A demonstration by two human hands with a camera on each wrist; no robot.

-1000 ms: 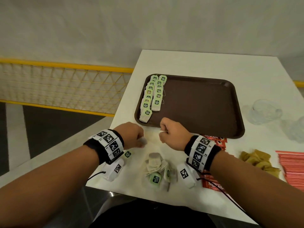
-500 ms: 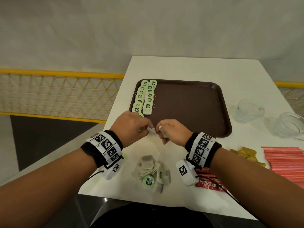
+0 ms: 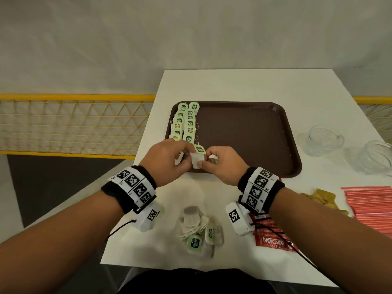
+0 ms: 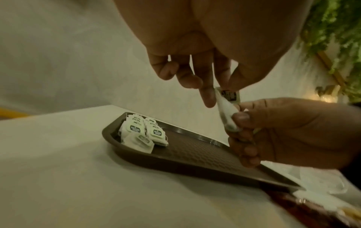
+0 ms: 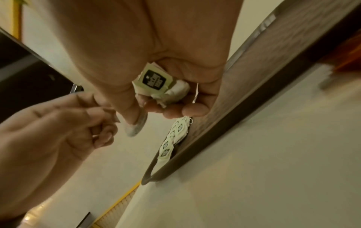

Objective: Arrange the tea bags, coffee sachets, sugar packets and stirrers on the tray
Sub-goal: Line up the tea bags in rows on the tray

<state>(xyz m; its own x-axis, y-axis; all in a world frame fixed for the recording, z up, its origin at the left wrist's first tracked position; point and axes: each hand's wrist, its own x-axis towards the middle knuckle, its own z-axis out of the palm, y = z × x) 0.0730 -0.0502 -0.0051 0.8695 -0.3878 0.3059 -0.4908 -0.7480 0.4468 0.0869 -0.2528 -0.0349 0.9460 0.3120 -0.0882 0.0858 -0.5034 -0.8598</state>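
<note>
At the centre of the head view, both hands hold one tea bag just above the near edge of a brown tray. The bag is a small white pouch with a pale green square tag carrying a dark label. The left hand pinches its tag end with thumb and fingertips; the right hand pinches the pouch's lower end and also keeps a second tea bag curled in its palm, plain only in the right wrist view. Two rows of tea bags lie along the tray's left side. A loose heap of tea bags sits on the white table at lower centre. The tag lettering is too blurred to read. A red sachet at lower right, partly hidden by the right wrist, reads "NESCAFE CLASSIC". Red stirrers are cut off by the right edge, beside brown packets.
</note>
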